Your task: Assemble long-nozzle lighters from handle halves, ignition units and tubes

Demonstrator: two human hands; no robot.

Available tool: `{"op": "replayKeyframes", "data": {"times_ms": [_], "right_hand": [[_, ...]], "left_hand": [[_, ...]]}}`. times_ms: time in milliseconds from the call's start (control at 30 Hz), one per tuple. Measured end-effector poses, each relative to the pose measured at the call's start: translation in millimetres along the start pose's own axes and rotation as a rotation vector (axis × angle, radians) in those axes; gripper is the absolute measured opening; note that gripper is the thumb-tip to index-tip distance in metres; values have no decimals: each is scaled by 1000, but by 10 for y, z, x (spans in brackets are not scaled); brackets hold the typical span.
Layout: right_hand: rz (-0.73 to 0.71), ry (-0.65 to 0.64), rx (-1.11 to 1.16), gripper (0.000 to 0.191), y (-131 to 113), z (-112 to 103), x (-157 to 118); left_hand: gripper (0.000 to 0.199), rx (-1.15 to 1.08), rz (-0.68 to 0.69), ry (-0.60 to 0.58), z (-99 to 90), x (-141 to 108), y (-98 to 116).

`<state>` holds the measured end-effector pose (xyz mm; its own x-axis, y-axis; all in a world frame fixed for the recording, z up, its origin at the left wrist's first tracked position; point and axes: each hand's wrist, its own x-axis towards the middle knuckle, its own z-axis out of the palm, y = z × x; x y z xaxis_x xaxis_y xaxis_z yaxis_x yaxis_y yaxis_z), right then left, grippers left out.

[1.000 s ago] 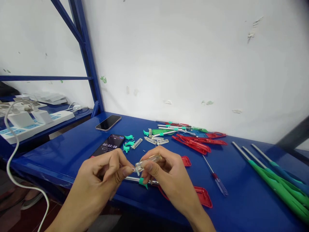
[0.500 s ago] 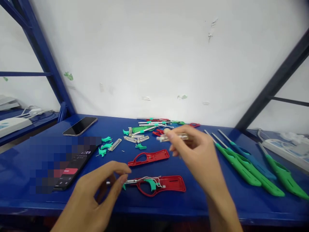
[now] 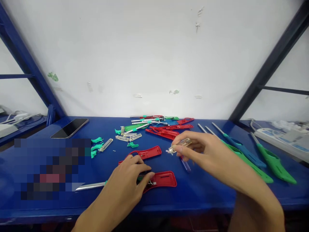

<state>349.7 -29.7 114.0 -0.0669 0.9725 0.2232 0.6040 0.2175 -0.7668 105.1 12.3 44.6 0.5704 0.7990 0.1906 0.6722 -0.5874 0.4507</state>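
My right hand (image 3: 195, 146) pinches a small clear fuel tank (image 3: 184, 144) between thumb and fingers, raised above the table; a pale fitting shows at its left end. My left hand (image 3: 131, 178) lies over a red lighter shell half (image 3: 166, 179), fingers curled around its middle. From that shell a metal tube (image 3: 90, 186) runs out to the left, and a white wire end (image 3: 153, 183) shows by my thumb. The shell's handle loop is mostly hidden. Behind my left hand is another red shell half (image 3: 151, 152). A purple translucent piece (image 3: 185, 164) shows below my right hand.
Further clear tanks (image 3: 106, 145) and green triggers (image 3: 96, 147) lie left of centre. Toward the wall are metal tubes and red shells (image 3: 166, 132). Several assembled lighters (image 3: 277, 161) lie right, beside a power strip (image 3: 277, 137). A phone (image 3: 70, 128) lies left, near a blurred-out patch.
My left hand has moved right, from the metal tube onto the red shell. My right hand still holds the clear tank, now tilted and lower. The view has shifted slightly.
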Motion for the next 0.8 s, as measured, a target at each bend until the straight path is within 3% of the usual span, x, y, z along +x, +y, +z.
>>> {"op": "replayKeyframes", "data": {"times_ms": [100, 233, 600, 733, 800], "right_hand": [[-6, 8, -19, 20, -7, 1, 11], [6, 15, 0, 18, -26, 18, 32], [-55, 107, 197, 30, -45, -150, -85], [23, 9, 146, 38, -24, 63, 9], [71, 73, 85, 48, 13, 252, 63]], "left_hand": [[23, 2, -35, -57, -35, 38, 37], [20, 21, -40, -43, -38, 52, 70], [17, -157, -19, 162, 142, -41, -123], [17, -206, -8, 267, 231, -93, -172], [21, -211, 14, 307, 262, -110, -188]]}}
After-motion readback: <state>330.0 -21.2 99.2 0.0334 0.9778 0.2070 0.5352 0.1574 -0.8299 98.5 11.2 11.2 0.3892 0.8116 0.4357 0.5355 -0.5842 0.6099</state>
